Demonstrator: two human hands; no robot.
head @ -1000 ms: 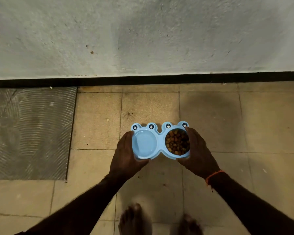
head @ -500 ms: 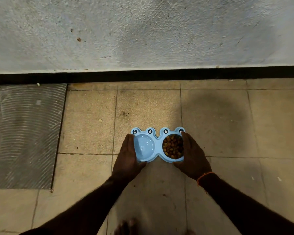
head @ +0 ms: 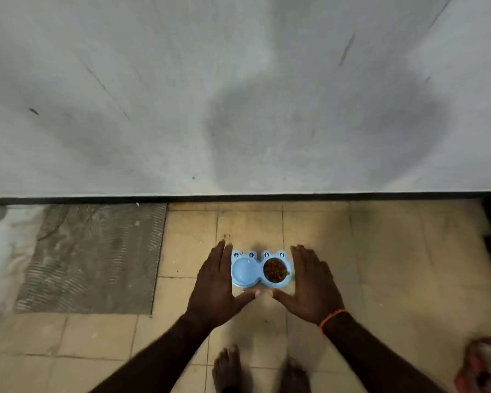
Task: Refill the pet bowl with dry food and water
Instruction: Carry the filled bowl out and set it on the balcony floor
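A light blue double pet bowl with small frog eyes along its far rim rests on the tiled floor near the wall. Its left cup looks pale and smooth; whether it holds water I cannot tell. Its right cup holds brown dry food. My left hand lies flat and spread just left of the bowl. My right hand, with an orange band at the wrist, is spread just right of it. Neither hand grips the bowl; both thumbs point toward each other in front of it.
A grey wall with a black skirting strip rises behind the bowl. A ribbed grey mat lies to the left. My bare feet stand below. A reddish bag sits at the bottom right corner.
Both hands held the bowl by its ends above the floor; now the bowl sits on the tiles and both hands have let go, fingers spread. The camera has pulled back and up.
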